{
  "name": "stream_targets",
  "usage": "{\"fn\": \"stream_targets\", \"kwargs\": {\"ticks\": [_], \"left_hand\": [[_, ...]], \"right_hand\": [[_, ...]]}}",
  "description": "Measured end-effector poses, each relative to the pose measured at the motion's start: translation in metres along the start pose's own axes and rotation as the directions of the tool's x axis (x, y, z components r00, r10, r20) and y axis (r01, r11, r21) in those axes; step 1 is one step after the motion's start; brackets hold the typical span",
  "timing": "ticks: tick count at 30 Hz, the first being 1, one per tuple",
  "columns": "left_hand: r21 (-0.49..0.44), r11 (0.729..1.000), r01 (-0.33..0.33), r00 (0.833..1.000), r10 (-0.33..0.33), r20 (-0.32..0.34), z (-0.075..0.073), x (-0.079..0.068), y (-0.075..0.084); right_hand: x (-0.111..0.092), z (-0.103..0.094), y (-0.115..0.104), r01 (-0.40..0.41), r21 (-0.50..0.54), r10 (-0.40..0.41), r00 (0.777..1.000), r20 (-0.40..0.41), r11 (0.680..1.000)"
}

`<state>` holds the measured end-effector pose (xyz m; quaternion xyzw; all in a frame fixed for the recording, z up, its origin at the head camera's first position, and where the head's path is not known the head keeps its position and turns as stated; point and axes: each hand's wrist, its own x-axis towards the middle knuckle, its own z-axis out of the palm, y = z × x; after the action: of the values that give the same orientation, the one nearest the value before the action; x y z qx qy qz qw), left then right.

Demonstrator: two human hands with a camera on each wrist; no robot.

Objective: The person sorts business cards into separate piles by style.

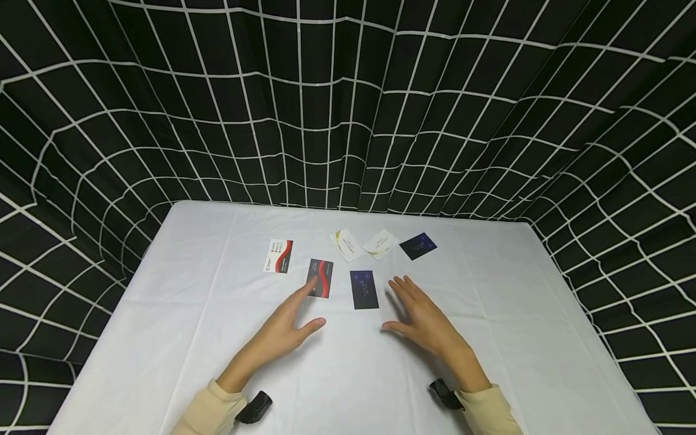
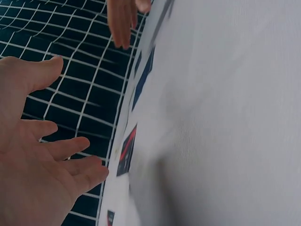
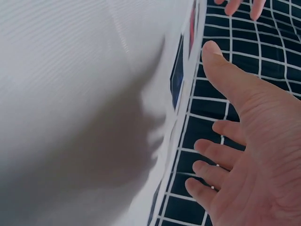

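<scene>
Both hands are held over the table with nothing in them. In the head view the left hand (image 1: 281, 329) has its thumb spread, and its fingertips overlap the lower edge of a dark grey card with a red wave (image 1: 321, 278). The left wrist view shows the fingers (image 2: 70, 148) relaxed and parted. To the right, the right hand (image 1: 423, 317) has its fingers extended and thumb pointing inward, beside a dark blue card (image 1: 364, 290). That blue card lies between the two hands. In the right wrist view the fingers (image 3: 218, 153) are spread over their shadow.
Farther back lie a white card with a red and black wave (image 1: 278, 256), two white cards with gold corners (image 1: 348, 244) (image 1: 381, 243), and another dark blue card (image 1: 418, 246). A white cloth (image 1: 348, 386) covers the table. A black gridded curtain (image 1: 337, 109) surrounds it.
</scene>
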<state>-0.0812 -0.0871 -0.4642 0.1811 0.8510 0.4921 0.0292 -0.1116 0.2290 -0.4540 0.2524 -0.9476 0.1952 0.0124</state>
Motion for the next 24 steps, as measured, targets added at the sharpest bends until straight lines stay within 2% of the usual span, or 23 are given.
{"fn": "stream_targets", "kwargs": {"ticks": [3, 6, 8, 10, 13, 15, 18, 21, 24], "left_hand": [[-0.048, 0.999, 0.018, 1.000, -0.017, 0.023, 0.006, 0.001, 0.005], [-0.141, 0.990, 0.023, 0.999, -0.020, 0.027, 0.011, 0.004, 0.009], [-0.240, 0.971, 0.020, 0.999, -0.013, 0.029, 0.016, 0.007, 0.010], [-0.347, 0.937, 0.033, 0.999, -0.023, 0.034, 0.021, 0.010, 0.012], [-0.515, 0.855, 0.061, 0.998, -0.042, 0.048, 0.027, 0.016, 0.013], [-0.611, 0.786, 0.093, 0.996, -0.069, 0.063, 0.031, 0.019, 0.014], [-0.748, 0.650, 0.131, 0.991, -0.104, 0.084, 0.036, 0.021, 0.016], [-0.843, 0.517, 0.152, 0.987, -0.131, 0.097, 0.041, 0.021, 0.019], [-0.888, 0.431, 0.158, 0.984, -0.142, 0.106, 0.046, 0.021, 0.022]], "right_hand": [[0.003, 0.001, -0.001, 0.012, 0.004, -0.012, 1.000, -0.002, 1.000], [0.008, 0.002, -0.003, 0.030, 0.005, -0.030, 1.000, -0.006, 1.000], [0.012, 0.002, -0.004, 0.037, 0.004, -0.037, 0.999, -0.010, 0.999], [0.017, 0.001, -0.006, 0.041, 0.003, -0.041, 0.999, -0.010, 0.999], [0.024, 0.000, -0.008, 0.043, 0.006, -0.043, 0.999, -0.002, 0.999], [0.030, 0.001, -0.010, 0.045, 0.014, -0.045, 0.999, 0.014, 0.999], [0.037, 0.003, -0.011, 0.038, 0.027, -0.039, 0.998, 0.048, 0.999], [0.045, 0.005, -0.012, 0.024, 0.060, -0.029, 0.996, 0.082, 0.998], [0.051, 0.007, -0.011, 0.013, 0.098, -0.024, 0.994, 0.107, 0.995]]}}
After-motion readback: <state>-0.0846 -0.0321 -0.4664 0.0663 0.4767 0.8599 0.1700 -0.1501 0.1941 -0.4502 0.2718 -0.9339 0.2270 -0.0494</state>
